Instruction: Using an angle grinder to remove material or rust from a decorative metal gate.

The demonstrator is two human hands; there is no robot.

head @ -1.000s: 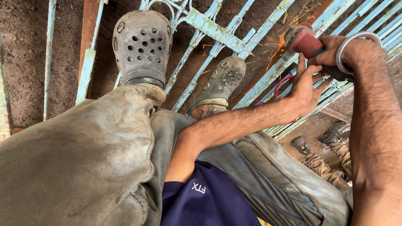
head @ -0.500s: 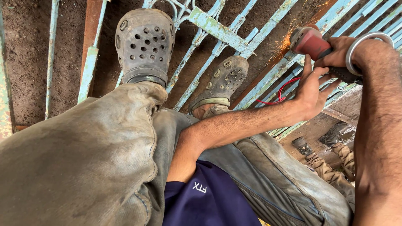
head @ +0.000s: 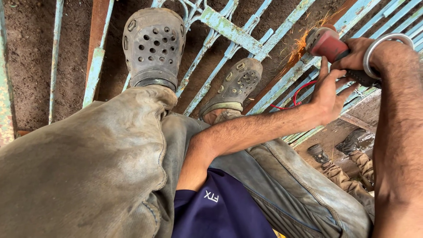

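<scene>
My right hand [head: 355, 58], with a metal bangle on its wrist, grips the dark body of a red angle grinder [head: 327, 42] at the upper right. The grinder's disc touches a bar of the pale blue painted metal grille [head: 229, 30], and orange sparks fly off to the left. My left hand [head: 329, 94] is just under the grinder. Its fingers are spread and its thumb points up beside the tool's head. It grips nothing that I can see.
My legs, in dusty grey trousers, stretch across the grille, with grey perforated clogs [head: 153, 44] resting on its bars. A red wire [head: 296, 94] loops below the grinder. Bare brown soil shows between the bars. Another person's boots [head: 341, 147] stand at the lower right.
The grinder has stayed on the same bar and keeps throwing sparks. My left hand has spread its fingers wider below the tool. The legs have hardly moved.
</scene>
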